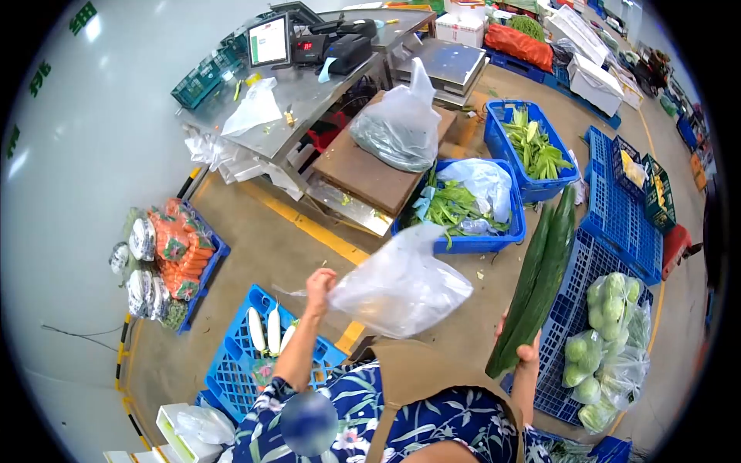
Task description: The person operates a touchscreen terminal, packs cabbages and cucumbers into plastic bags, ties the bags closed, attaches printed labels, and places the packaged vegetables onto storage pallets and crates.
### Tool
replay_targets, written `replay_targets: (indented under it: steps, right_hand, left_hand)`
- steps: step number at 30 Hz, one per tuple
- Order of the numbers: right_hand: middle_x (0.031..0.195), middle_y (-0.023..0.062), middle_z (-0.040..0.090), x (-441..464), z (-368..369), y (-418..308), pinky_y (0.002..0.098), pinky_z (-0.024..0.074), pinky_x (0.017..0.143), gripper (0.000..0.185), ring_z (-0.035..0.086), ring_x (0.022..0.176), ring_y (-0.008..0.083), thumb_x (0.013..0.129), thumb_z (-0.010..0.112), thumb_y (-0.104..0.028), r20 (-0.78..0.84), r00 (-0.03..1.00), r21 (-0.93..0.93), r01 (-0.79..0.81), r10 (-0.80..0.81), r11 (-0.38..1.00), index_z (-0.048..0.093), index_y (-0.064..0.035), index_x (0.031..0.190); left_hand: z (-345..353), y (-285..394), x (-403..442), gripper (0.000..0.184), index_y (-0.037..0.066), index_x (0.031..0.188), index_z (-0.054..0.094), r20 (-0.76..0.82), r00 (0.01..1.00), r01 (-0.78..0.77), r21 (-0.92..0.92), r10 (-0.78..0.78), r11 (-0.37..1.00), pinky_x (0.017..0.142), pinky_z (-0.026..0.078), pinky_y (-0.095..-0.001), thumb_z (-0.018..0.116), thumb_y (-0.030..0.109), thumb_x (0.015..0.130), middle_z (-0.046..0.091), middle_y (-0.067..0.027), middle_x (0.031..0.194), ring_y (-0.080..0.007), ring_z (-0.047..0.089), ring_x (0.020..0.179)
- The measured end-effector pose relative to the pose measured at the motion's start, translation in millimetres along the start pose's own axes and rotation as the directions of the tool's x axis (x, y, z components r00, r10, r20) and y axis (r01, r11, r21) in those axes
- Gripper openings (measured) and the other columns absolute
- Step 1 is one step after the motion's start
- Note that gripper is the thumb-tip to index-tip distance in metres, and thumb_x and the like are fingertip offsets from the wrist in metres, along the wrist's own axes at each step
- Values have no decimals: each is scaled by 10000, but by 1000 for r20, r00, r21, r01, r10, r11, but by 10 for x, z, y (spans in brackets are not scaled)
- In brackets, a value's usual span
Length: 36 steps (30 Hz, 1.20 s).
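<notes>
My left hand (318,290) is closed on the edge of a thin clear plastic bag (405,285), which billows out to the right in front of my apron. My right hand (526,349) is wrapped round the lower ends of two long dark green cucumbers (532,289), held side by side and pointing up and away. Their upper ends reach near a blue crate (532,184) of leafy corn cobs or greens. Below my left forearm, several white radishes (273,330) lie in a blue crate (220,370).
Ahead stands a platform scale (340,171) bearing a filled plastic bag (397,127). Beside it is a blue crate (455,245) of greens. A steel table (301,116) carries a screen (268,42). Bagged green vegetables (610,309) lie on a blue pallet (552,378); bagged carrots (181,247) are left.
</notes>
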State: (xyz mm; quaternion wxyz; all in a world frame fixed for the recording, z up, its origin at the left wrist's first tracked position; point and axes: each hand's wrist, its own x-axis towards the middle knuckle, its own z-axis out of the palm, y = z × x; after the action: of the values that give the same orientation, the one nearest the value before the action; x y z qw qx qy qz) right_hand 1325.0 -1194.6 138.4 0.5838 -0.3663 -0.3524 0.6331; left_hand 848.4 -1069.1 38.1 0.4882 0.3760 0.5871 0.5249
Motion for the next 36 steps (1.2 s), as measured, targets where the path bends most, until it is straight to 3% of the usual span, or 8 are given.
replay_targets:
  steps: [2,3,4,5,9,21,32,36]
  right_hand:
    - [926,128,579,611,452,-177,279,515,619,892,603,766,198,489,822,-397,45,995,-2,89,-89,996,447,23,1181]
    - [984,118,553,905,746,-256,279,498,674,896,585,830,198,488,817,-396,53,986,6,157,-157,988,442,16,1189]
    - [1041,109,527,1161,953,-335,279,482,728,900,567,895,197,488,812,-395,64,972,14,225,-225,974,436,10,1198]
    - [1124,86,471,1427,1043,-416,290,454,785,917,532,976,203,490,817,-386,187,968,-28,174,-166,984,420,-1,1221]
    - [1107,90,450,2522,1460,-358,324,442,794,861,520,969,217,509,791,-322,276,907,21,326,-319,945,422,-31,1230]
    - [1092,93,471,5969,2339,-877,345,467,801,810,540,951,211,581,785,-301,274,652,89,715,-707,693,401,-5,1230]
    - [1173,87,465,7901,2268,-472,323,484,816,1093,537,966,186,563,776,-48,-24,581,-441,724,-814,530,129,-101,1442]
    - [1188,77,448,8178,2175,-147,308,481,800,1167,522,949,179,583,762,-28,-19,713,-460,617,-701,639,22,-94,1482]
  left_hand:
    - [-411,459,292,284,15,855,666,-11,994,102,412,-107,906,581,439,-266,584,286,840,616,-55,684,-133,562,636]
    - [-754,374,586,313,51,913,694,87,995,-95,780,44,618,715,512,-363,596,326,800,681,-128,804,-257,655,785]
    - [-887,610,716,310,89,943,711,165,980,-122,940,-113,318,849,498,-456,590,309,761,676,-185,951,-357,648,935]
    - [-905,798,788,228,86,898,700,106,983,-95,992,-152,77,795,502,-494,574,203,748,671,-180,931,-375,641,893]
    - [-936,969,1720,78,86,795,638,148,943,-150,989,297,-17,662,496,-489,588,122,747,641,-143,833,-363,629,781]
    - [2132,2679,4910,322,81,918,680,512,716,-681,660,474,317,733,493,-442,616,381,821,662,-150,874,-340,632,863]
    - [3722,1050,7244,502,101,1174,567,641,767,-624,734,31,269,827,505,-451,691,262,715,651,-163,1080,-342,629,1009]
    - [3452,760,7252,377,87,1061,663,609,784,-572,784,-120,243,834,506,-430,674,233,713,667,-164,1056,-330,633,1012]
